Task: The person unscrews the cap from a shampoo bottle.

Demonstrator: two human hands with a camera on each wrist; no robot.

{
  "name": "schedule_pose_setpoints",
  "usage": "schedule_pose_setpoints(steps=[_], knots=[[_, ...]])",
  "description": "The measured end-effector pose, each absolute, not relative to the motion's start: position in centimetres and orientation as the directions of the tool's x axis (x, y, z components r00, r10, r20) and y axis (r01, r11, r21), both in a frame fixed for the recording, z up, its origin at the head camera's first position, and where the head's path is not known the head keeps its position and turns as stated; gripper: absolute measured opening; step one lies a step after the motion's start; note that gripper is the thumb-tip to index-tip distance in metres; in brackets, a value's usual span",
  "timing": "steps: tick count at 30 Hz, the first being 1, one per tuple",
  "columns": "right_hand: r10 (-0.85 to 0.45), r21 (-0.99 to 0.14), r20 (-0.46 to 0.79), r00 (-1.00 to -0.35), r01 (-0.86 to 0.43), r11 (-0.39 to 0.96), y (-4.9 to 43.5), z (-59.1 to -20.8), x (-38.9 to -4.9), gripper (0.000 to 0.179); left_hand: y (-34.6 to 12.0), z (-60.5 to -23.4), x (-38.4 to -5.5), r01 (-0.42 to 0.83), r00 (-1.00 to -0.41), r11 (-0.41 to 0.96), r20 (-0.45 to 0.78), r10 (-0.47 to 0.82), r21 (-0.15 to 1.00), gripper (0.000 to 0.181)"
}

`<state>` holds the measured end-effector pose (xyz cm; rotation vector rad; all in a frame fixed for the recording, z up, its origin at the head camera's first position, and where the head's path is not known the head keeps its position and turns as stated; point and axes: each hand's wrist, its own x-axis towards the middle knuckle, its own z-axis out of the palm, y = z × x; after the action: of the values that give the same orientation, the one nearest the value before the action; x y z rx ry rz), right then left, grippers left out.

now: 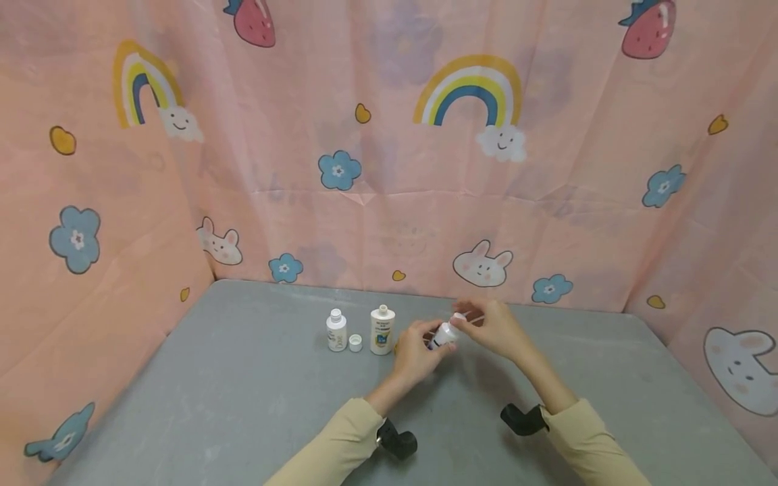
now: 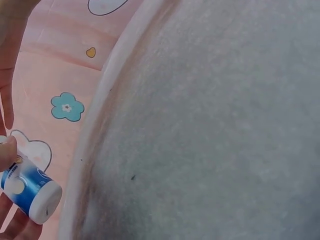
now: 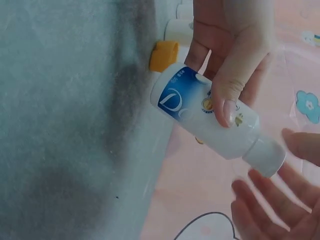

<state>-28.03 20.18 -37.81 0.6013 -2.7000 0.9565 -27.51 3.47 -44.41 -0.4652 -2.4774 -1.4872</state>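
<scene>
My left hand (image 1: 416, 356) grips a small white bottle (image 1: 446, 334) with a blue label, its thumb along the side. Held tilted above the grey table, this bottle (image 3: 207, 112) has a white cap (image 3: 266, 156) on it, toward my right hand. Around the cap my right hand (image 1: 489, 329) has its fingers loosely spread; in the right wrist view the thumb stands a little off the cap and the fingertips lie close beneath it. Whether a fingertip touches the cap is hard to tell. The left wrist view shows the bottle's base (image 2: 46, 202) at the left edge.
Left of my hands stand a cream bottle (image 1: 382, 331) with an uncovered neck, a loose white cap (image 1: 355, 343) and a white uncapped bottle (image 1: 337, 331). A yellow cap (image 3: 164, 56) lies beyond the held bottle. Behind the grey table (image 1: 243, 391) hangs a pink patterned curtain (image 1: 401, 223).
</scene>
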Motion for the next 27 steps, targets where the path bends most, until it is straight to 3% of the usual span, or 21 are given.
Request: schedule_pose_setpoints(steps=[4,15,27], knots=[[-0.254,-0.559,0.328,-0.910,-0.404,0.724,20.06,-37.94,-27.97,0.036,3.42,-44.53,-27.35,0.372,-0.928,0.447,0.341,0.152,0.813,0.039],[-0.105,-0.581,0.324,-0.940,-0.286,0.762,19.54,-37.73,-27.74,0.022,3.65,-44.42,-27.46,0.345,-0.936,0.504,0.333,0.118,0.792,0.041],[-0.116,-0.570,0.349,-0.930,-0.309,0.762,19.46,-37.51,-27.39,0.016,3.80,-44.35,-27.18,0.357,-0.933,0.481,0.325,0.152,0.801,0.039]])
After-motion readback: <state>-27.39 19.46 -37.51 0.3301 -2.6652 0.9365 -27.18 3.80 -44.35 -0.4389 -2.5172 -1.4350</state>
